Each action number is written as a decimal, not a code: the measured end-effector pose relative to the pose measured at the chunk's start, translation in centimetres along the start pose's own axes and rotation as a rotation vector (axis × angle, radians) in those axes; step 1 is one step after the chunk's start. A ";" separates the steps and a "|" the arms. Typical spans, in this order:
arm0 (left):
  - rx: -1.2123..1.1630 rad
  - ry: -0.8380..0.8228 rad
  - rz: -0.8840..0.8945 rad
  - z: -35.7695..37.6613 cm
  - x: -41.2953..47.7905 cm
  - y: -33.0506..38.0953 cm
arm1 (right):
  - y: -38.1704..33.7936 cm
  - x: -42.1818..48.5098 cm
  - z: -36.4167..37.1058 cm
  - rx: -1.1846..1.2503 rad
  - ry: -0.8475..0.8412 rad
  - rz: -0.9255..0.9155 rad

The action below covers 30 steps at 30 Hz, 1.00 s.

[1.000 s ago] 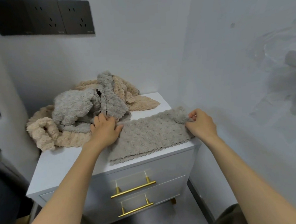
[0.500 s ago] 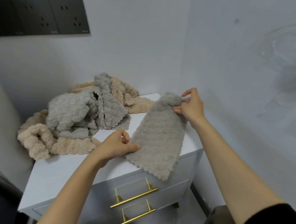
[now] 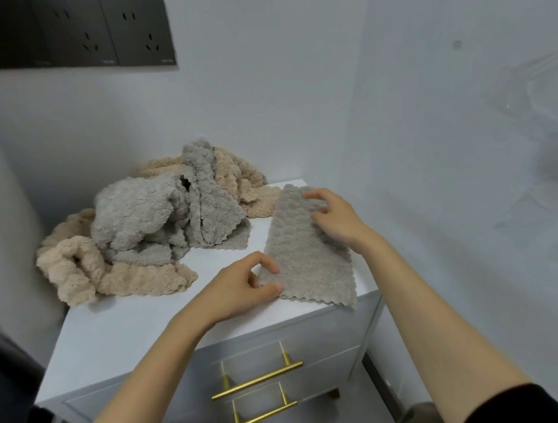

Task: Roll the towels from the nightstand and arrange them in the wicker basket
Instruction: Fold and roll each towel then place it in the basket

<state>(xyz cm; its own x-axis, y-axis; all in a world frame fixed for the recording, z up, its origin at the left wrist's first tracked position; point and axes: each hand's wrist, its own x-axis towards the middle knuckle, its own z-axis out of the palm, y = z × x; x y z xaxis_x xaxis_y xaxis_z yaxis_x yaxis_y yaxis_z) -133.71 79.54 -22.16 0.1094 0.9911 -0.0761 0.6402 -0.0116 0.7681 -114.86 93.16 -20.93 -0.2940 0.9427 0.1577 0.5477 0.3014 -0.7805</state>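
A grey fleece towel (image 3: 303, 252) lies lengthwise on the right part of the white nightstand (image 3: 124, 331), its scalloped near edge hanging slightly over the front. My left hand (image 3: 243, 288) pinches its near left corner between thumb and fingers. My right hand (image 3: 332, 214) rests on its far right part, fingers curled onto the cloth near the far end. A heap of grey and beige towels (image 3: 146, 227) sits at the back left of the nightstand. No wicker basket is in view.
The nightstand stands in a corner, with walls behind and to the right. Its two drawers have gold handles (image 3: 256, 383). Dark wall sockets (image 3: 100, 35) are mounted above left. A dark object (image 3: 6, 389) stands at the left edge.
The grey towel has been turned from lying across the front edge to lying lengthwise and flat on the top. My right hand came down onto its far end; my left hand shifted to its near corner.
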 end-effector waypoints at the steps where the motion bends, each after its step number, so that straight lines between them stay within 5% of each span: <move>1: 0.062 0.011 0.024 0.0 0.0 -0.2 | -0.3 -0.6 -0.3 -0.044 -0.015 -0.016; 8: 0.338 0.125 0.186 0.3 -1.3 -0.9 | -1.9 -6.9 -1.8 -0.240 -0.126 -0.112; 14: 0.341 0.222 0.211 1.0 -1.5 -1.2 | -1.2 -11.6 -3.2 -0.404 -0.263 -0.154; 19: 0.310 0.248 0.202 1.6 -1.5 -0.9 | 0.0 -13.4 -2.9 -0.587 -0.220 -0.185; 30: 0.247 0.328 0.191 1.7 -1.4 -0.9 | 0.1 -13.6 -3.9 -0.364 -0.133 -0.173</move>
<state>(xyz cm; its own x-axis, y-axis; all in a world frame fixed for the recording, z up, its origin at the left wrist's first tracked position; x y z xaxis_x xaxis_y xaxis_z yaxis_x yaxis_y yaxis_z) -133.12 77.96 -23.83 0.0219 0.9574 0.2879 0.7984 -0.1901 0.5713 -107.79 80.91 -20.81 -0.4911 0.8544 0.1700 0.7151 0.5068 -0.4814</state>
